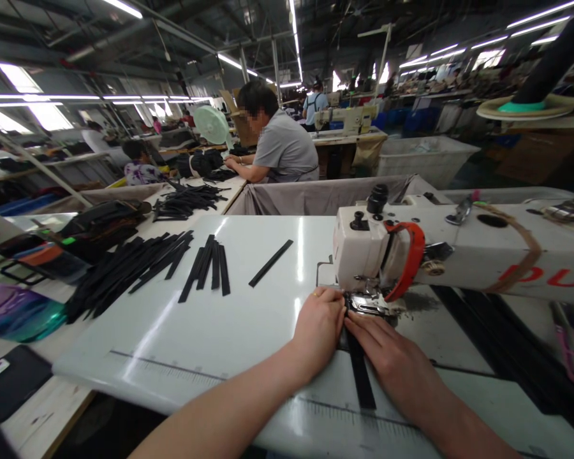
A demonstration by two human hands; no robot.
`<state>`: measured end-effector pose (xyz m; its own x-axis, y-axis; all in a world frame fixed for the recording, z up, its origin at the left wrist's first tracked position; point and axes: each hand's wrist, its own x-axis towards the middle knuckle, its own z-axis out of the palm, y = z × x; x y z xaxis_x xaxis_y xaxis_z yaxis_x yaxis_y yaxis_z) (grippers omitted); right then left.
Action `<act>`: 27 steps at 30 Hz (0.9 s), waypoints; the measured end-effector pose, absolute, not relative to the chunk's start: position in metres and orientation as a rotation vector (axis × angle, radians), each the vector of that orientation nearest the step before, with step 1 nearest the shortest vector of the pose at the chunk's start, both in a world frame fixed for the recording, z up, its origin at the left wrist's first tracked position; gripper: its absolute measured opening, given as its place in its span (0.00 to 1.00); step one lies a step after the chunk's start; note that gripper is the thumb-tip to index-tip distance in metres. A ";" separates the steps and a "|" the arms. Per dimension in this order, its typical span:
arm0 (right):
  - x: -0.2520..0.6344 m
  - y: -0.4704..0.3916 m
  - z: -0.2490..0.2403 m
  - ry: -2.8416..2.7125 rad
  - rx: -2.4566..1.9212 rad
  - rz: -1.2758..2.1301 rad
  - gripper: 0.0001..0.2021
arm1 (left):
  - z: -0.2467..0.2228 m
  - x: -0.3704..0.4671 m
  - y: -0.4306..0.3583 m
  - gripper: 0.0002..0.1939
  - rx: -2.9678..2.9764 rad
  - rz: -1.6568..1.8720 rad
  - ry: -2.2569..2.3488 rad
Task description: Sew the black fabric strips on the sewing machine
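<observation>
At the white sewing table (249,331), the left hand (319,331) and right hand (395,350) had their fingertips close together by the presser foot (366,306) of a sewing machine (363,255). A black strip (362,379) ran between the hands toward the table's front edge, crossing a printed ruler (172,366). One loose strip (270,262) lay slanted toward the far edge; a small group of strips (215,268) lay left of it, and a large pile (124,271) straddled the left edge. Beyond the far edge, a person in a grey shirt (287,143) leaned over another table.
</observation>
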<state>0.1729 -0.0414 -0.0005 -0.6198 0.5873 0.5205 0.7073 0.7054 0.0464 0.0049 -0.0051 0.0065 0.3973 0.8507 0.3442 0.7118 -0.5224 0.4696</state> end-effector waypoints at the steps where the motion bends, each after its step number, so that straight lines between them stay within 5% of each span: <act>1: 0.174 -0.041 0.000 -2.434 -0.983 -0.315 0.21 | 0.006 0.005 -0.005 0.15 2.397 0.832 1.373; 13: 0.186 -0.040 0.007 -2.372 -0.828 0.139 0.14 | 0.004 0.003 -0.007 0.12 2.368 0.842 1.355; 27: 0.189 -0.027 -0.004 -2.418 -1.013 -0.070 0.16 | 0.010 0.004 -0.009 0.14 2.388 0.790 1.375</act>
